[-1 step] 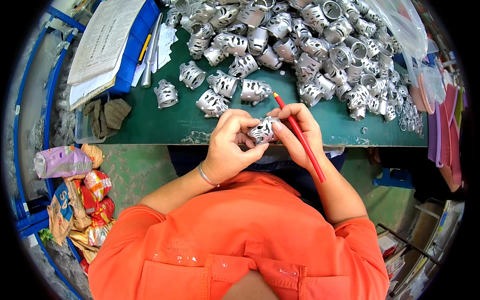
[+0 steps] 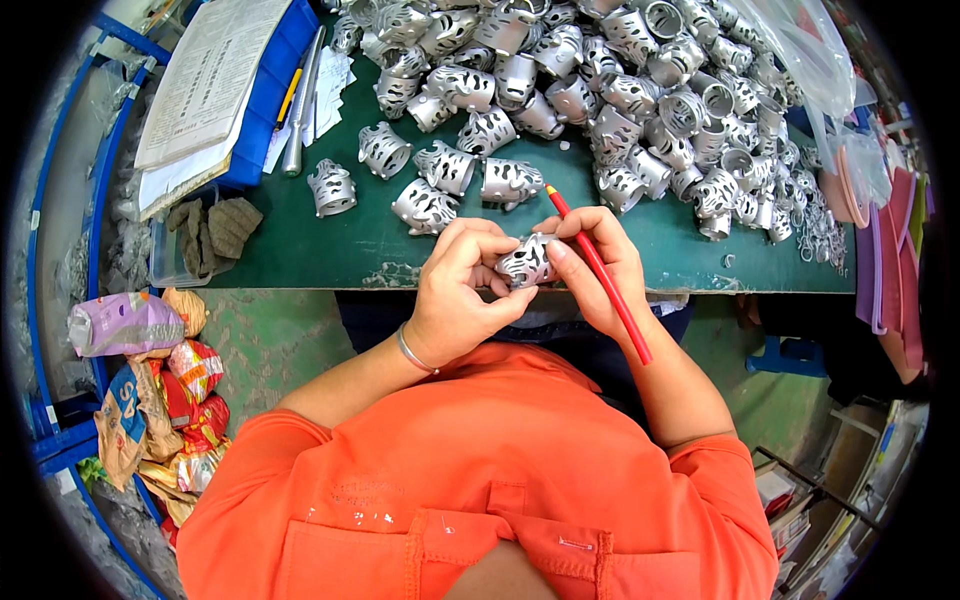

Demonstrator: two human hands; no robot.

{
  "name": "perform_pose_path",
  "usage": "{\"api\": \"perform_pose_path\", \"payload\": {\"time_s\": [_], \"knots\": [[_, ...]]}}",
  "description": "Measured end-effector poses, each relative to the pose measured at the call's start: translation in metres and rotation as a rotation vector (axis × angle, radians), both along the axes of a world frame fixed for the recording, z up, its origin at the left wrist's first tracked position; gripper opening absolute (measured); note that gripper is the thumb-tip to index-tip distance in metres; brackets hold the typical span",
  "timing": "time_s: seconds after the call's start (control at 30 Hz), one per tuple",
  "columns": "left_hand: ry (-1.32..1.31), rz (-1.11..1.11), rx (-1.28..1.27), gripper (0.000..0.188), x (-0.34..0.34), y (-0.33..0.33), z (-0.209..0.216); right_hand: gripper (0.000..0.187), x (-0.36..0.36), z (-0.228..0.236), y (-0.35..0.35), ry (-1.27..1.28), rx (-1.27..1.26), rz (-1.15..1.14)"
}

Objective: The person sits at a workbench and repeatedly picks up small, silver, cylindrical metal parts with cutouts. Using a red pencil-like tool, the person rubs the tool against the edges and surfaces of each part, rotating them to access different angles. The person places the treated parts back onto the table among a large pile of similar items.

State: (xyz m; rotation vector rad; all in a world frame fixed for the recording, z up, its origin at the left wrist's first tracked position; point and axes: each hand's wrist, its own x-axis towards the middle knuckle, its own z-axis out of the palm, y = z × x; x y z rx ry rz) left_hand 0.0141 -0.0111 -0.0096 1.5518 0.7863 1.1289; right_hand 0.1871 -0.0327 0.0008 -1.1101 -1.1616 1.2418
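Just over the bench's near edge, my left hand (image 2: 462,290) is closed on a small silver openwork metal cylinder (image 2: 526,262), gripping it between thumb and fingers. My right hand (image 2: 603,268) grips a slim red pen-shaped tool (image 2: 607,275) with a yellowish tip, which points up and away from me. The right thumb also rests against the cylinder's right side. The undersides of the cylinder are hidden by my fingers. Several similar loose cylinders (image 2: 446,168) lie just beyond my hands on the green bench top (image 2: 300,240).
A big heap of silver cylinders (image 2: 600,90) covers the far middle and right. At left are a blue tray (image 2: 262,110) with papers, a metal rod (image 2: 303,105), and brown cloths (image 2: 215,232) in a clear box. A clear plastic bag (image 2: 810,60) hangs at right.
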Motion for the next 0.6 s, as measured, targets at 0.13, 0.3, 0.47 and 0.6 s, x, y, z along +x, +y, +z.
{"api": "perform_pose_path", "payload": {"time_s": [0.13, 0.3, 0.47, 0.6], "knots": [[-0.005, -0.012, -0.013, 0.039, 0.000, 0.000, 0.001, 0.012, 0.002, -0.004, 0.001, -0.086, 0.035, -0.031], [-0.012, -0.009, -0.052, 0.038, 0.000, 0.000, 0.003, 0.010, 0.002, -0.009, 0.003, -0.092, 0.100, -0.057], [-0.071, -0.016, -0.136, 0.039, -0.001, 0.000, -0.001, 0.010, 0.002, -0.010, 0.002, -0.029, 0.076, -0.060], [-0.097, -0.028, -0.161, 0.039, -0.002, 0.001, -0.002, 0.010, 0.003, -0.007, 0.002, -0.023, 0.067, -0.033]]}}
